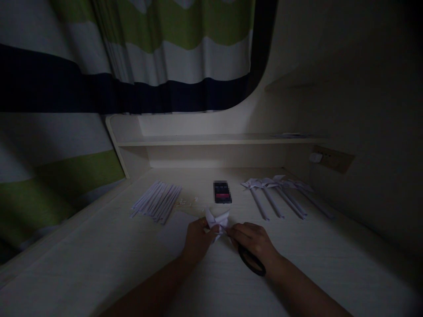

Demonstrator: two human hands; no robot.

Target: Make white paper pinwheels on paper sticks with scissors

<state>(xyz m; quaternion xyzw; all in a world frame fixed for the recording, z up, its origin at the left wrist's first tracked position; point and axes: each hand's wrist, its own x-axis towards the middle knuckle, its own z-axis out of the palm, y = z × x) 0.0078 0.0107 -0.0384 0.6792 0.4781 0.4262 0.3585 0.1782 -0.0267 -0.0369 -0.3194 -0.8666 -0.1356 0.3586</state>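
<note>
Between my hands is a white paper pinwheel (pixel 220 218) with folded blades. My left hand (pixel 199 235) pinches it from the left, thumb near its middle. My right hand (pixel 253 240) is closed round a pair of scissors (pixel 251 260); a black handle loop hangs below the palm. The scissors' tip points at the pinwheel's centre, but the blades are mostly hidden by my fingers. Under and beside my left hand lie white paper sheets (pixel 173 231). Small pale bits (pixel 187 202) are scattered just beyond them.
A bundle of rolled paper sticks (pixel 157 200) lies at the left. Several pinwheels on paper sticks (pixel 277 198) rest in a row at the right. A phone (pixel 222 192) lies in the middle. Behind are a shelf (pixel 211 141), a curtain (pixel 185 57) and a wall socket (pixel 333 159).
</note>
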